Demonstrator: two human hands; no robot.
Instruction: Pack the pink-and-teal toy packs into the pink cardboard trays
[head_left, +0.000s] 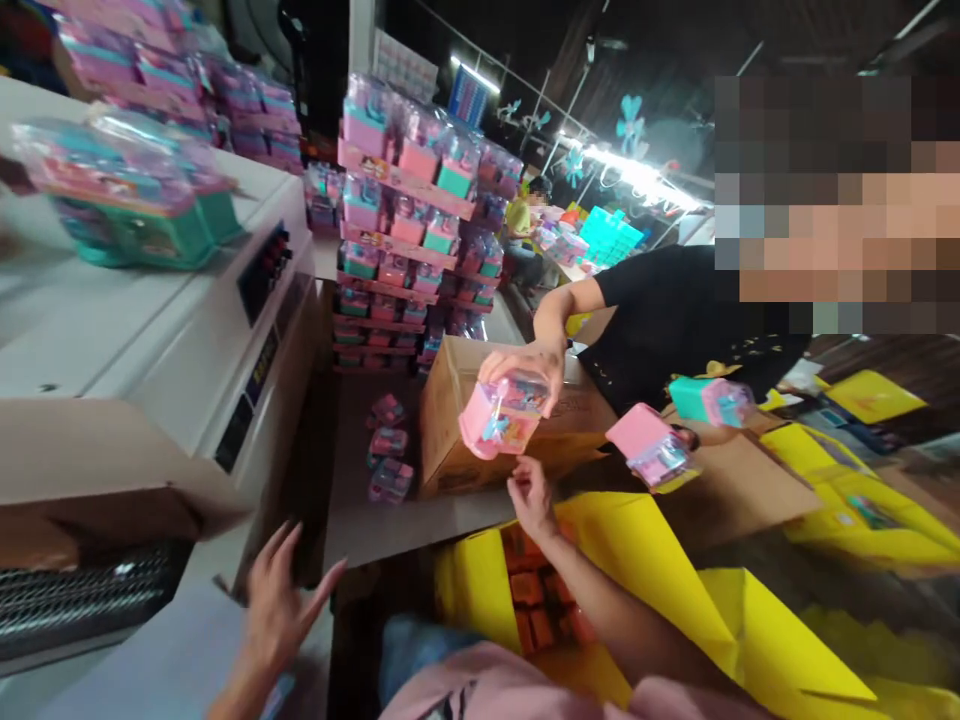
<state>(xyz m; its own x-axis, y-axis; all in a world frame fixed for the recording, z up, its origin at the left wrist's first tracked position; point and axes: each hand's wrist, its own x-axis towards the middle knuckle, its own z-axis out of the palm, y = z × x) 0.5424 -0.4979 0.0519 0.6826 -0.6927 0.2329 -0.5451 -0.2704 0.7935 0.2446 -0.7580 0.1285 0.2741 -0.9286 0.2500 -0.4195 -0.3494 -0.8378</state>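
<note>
My left hand (274, 605) is open above a pale surface at lower left, fingers spread and nothing in them. My right hand (534, 505) is raised over a yellow box, its fingers loosely bent and apart, holding nothing. Just above its fingertips is a pink toy case with a clear cover (504, 415), gripped by a co-worker's hand (551, 365); I cannot tell whether my fingers touch it. Another pink toy case (649, 445) and a teal toy case (709, 398) are farther right, near the co-worker's other side; what holds them is mostly hidden.
A white machine (277, 250) stands at left with teal packaged toys (150, 215) on top. Behind are tall stacks of packaged toys (401, 200). Ahead is a cardboard box (450, 430); several small packs (390, 480) lie beside it. A yellow box (645, 560) holds orange-red items (536, 600).
</note>
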